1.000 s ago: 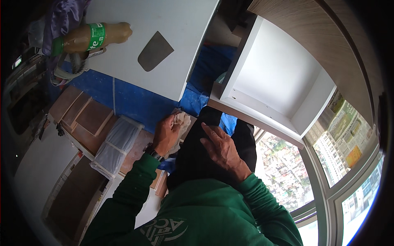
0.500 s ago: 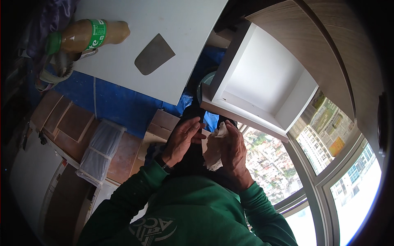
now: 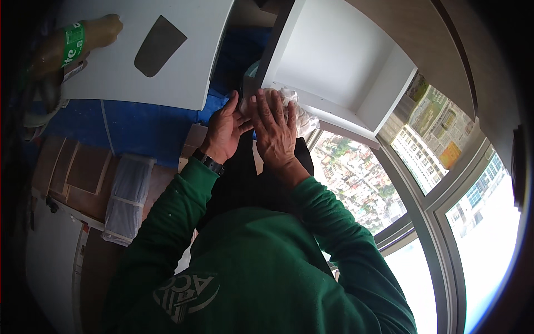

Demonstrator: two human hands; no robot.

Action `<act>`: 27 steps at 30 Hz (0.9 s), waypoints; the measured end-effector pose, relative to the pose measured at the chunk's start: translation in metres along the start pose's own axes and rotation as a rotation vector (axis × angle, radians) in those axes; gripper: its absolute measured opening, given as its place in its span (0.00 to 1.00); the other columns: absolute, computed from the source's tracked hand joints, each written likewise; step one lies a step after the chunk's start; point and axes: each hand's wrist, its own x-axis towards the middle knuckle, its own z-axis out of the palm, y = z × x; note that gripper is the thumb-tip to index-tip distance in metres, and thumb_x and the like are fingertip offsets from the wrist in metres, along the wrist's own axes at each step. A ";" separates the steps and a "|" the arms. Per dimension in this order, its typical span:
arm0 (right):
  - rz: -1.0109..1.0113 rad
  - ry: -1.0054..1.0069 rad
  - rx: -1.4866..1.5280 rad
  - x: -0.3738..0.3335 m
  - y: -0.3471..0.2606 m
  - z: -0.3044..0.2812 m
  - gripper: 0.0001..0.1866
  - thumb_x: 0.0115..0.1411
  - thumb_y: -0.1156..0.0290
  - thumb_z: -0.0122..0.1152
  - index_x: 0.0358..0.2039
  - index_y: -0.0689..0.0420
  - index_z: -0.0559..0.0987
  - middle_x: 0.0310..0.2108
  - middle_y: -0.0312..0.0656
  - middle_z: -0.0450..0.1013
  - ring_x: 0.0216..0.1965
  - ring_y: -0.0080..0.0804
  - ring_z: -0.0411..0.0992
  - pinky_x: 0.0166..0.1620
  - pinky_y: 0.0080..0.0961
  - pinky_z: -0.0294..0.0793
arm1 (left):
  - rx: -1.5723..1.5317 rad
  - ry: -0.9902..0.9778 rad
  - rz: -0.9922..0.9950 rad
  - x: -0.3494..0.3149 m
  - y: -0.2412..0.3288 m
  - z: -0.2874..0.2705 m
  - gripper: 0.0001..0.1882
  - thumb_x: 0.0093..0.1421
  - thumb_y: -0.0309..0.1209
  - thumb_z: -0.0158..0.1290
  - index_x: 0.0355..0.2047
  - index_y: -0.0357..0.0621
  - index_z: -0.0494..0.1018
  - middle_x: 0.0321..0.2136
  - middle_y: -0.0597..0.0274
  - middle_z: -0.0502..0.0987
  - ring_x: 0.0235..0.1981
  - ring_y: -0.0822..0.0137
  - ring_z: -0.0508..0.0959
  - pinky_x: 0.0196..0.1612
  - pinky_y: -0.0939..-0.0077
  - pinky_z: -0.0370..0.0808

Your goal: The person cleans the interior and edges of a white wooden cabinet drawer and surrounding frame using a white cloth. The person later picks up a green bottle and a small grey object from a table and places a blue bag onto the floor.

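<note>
My right hand (image 3: 276, 132) presses a crumpled whitish cloth (image 3: 306, 119) against the front edge of a pulled-out drawer (image 3: 339, 62). Its fingers lie long over the cloth, with folds bulging out past them; the thumb cannot be made out. Just to its left, my left hand (image 3: 225, 132) is open, thumb raised and fingers reaching toward the drawer's left front corner. Whether those fingertips touch the cloth or the drawer is hidden behind the right hand. White inside, the drawer has a brownish front.
At the upper left a white tabletop (image 3: 183, 83) bears a dark flat tapered plate (image 3: 160, 47) and a bottle of brown liquid (image 3: 94, 36) lying down. Blue sheeting (image 3: 144, 131) and wooden panels (image 3: 86, 170) lie below it. A window (image 3: 361, 183) is at the right.
Both hands have moved up and left to the drawer front. The cloth, upright in my right hand before, is now under its fingers against the drawer. The view has shifted.
</note>
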 end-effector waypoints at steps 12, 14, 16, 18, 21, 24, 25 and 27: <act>0.439 0.084 -0.381 -0.181 0.233 -0.050 0.35 0.63 0.79 0.53 0.72 0.57 0.60 0.73 0.52 0.55 0.74 0.56 0.51 0.72 0.55 0.51 | 0.236 0.234 0.176 0.006 -0.022 0.019 0.27 0.64 0.47 0.63 0.55 0.43 0.72 0.46 0.55 0.77 0.50 0.59 0.80 0.51 0.64 0.79; 0.434 0.115 -0.359 -0.186 0.241 -0.048 0.36 0.61 0.80 0.55 0.70 0.64 0.60 0.71 0.61 0.56 0.73 0.59 0.52 0.72 0.55 0.52 | 0.290 0.279 0.283 0.003 -0.024 0.028 0.31 0.64 0.48 0.63 0.59 0.42 0.70 0.49 0.55 0.75 0.49 0.58 0.80 0.50 0.64 0.79; 0.385 0.258 -0.240 -0.175 0.229 -0.036 0.37 0.59 0.81 0.55 0.69 0.67 0.58 0.70 0.64 0.54 0.73 0.62 0.50 0.72 0.57 0.51 | 0.415 0.271 0.315 0.003 -0.023 0.028 0.35 0.64 0.52 0.61 0.62 0.41 0.68 0.52 0.55 0.74 0.50 0.57 0.80 0.50 0.64 0.78; 0.343 0.253 -0.181 -0.165 0.206 -0.035 0.37 0.56 0.82 0.56 0.67 0.70 0.59 0.68 0.68 0.56 0.70 0.72 0.52 0.71 0.57 0.55 | 0.522 0.273 0.332 0.006 -0.022 0.023 0.38 0.65 0.55 0.59 0.64 0.41 0.67 0.55 0.56 0.72 0.50 0.56 0.80 0.49 0.64 0.78; 0.315 0.317 -0.133 -0.166 0.218 -0.030 0.39 0.55 0.83 0.58 0.68 0.69 0.58 0.68 0.68 0.56 0.70 0.71 0.52 0.71 0.58 0.55 | 0.631 0.299 0.337 0.008 -0.026 0.023 0.39 0.65 0.59 0.56 0.64 0.41 0.66 0.56 0.57 0.72 0.51 0.55 0.81 0.49 0.63 0.78; 0.324 0.351 -0.094 -0.171 0.226 -0.030 0.40 0.53 0.84 0.58 0.68 0.69 0.58 0.67 0.68 0.56 0.70 0.72 0.52 0.71 0.60 0.54 | 0.658 0.372 0.343 0.004 -0.033 0.032 0.39 0.66 0.60 0.53 0.64 0.41 0.66 0.58 0.57 0.72 0.52 0.54 0.81 0.48 0.63 0.78; 0.337 0.346 -0.061 -0.174 0.227 -0.030 0.41 0.52 0.84 0.58 0.68 0.69 0.58 0.67 0.68 0.56 0.70 0.72 0.52 0.71 0.60 0.53 | 0.649 0.402 0.334 0.003 -0.037 0.037 0.39 0.67 0.61 0.52 0.64 0.41 0.66 0.58 0.56 0.72 0.51 0.54 0.81 0.48 0.64 0.78; 0.358 0.385 -0.016 -0.179 0.233 -0.028 0.40 0.52 0.83 0.59 0.67 0.69 0.59 0.67 0.68 0.56 0.70 0.72 0.51 0.72 0.59 0.52 | 0.622 0.449 0.346 -0.001 -0.041 0.045 0.38 0.68 0.58 0.52 0.65 0.41 0.66 0.59 0.53 0.71 0.52 0.52 0.80 0.49 0.63 0.77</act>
